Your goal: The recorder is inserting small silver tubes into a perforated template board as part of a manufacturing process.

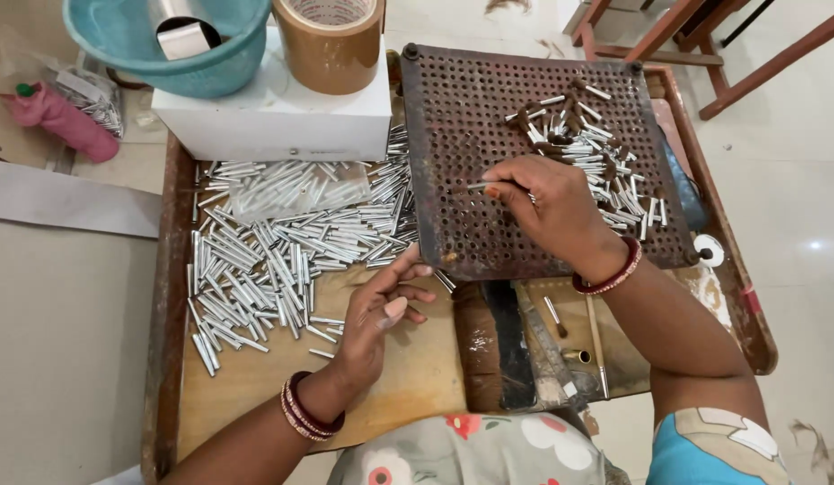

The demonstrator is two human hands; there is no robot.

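The right hand (547, 207) pinches a metal tube (482, 185) over the middle of the perforated plate (453, 135). The left hand (381, 310), half-open, seems empty, beside the tube pile (273, 251) on the tray's (255, 386) left half.

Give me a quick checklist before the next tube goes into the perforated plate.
1. Tube in right hand: ok, a thin metal tube is pinched at the fingertips, over the plate.
2. Free holes in plate: ok, the left part looks unfilled.
3. Supply on plate: ok, a small heap of tubes lies at its upper right.
4. Left hand: ok, beside the loose pile on the tray, fingers curled; whether it holds anything, cannot tell.
5. Tube lined up with a hole: cannot tell, the fingers hide the tip.
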